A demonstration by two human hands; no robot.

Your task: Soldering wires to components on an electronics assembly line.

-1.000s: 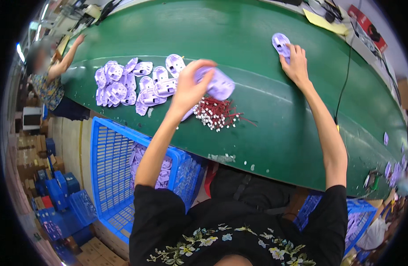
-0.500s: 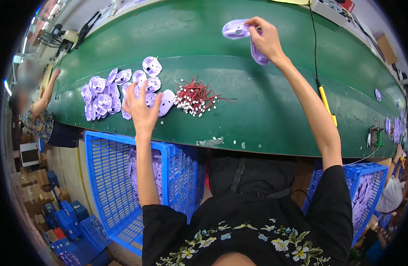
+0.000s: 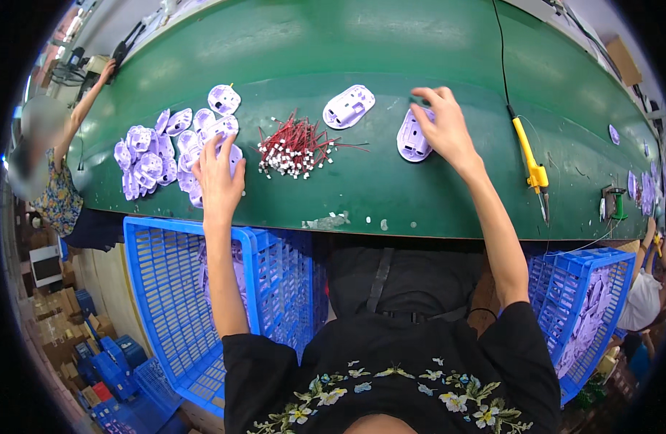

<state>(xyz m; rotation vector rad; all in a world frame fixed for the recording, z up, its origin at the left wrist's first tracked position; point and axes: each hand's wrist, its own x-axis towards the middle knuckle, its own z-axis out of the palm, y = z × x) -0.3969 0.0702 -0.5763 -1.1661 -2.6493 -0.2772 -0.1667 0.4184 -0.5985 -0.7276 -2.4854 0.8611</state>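
Note:
My left hand [image 3: 218, 176] rests with spread fingers on the edge of a pile of lilac plastic shells [image 3: 166, 148] at the left of the green table [image 3: 391, 50]. My right hand [image 3: 443, 129] lies on one lilac shell [image 3: 411, 137] further right, its fingers bent over it. Another lilac shell [image 3: 349, 106] lies alone between the hands, hollow side up. A heap of short red wires with white plugs [image 3: 297, 146] sits between my left hand and that shell.
A yellow-handled soldering iron [image 3: 531, 168] with its cable lies right of my right hand. Blue crates stand below the table edge, one at the left [image 3: 159, 289] and one at the right [image 3: 586, 311] holding lilac parts. Another person [image 3: 51, 166] works at the far left.
My right hand has come back from the far side of the table with a shell and set it down near me. My left hand has shifted onto the right edge of the pile.

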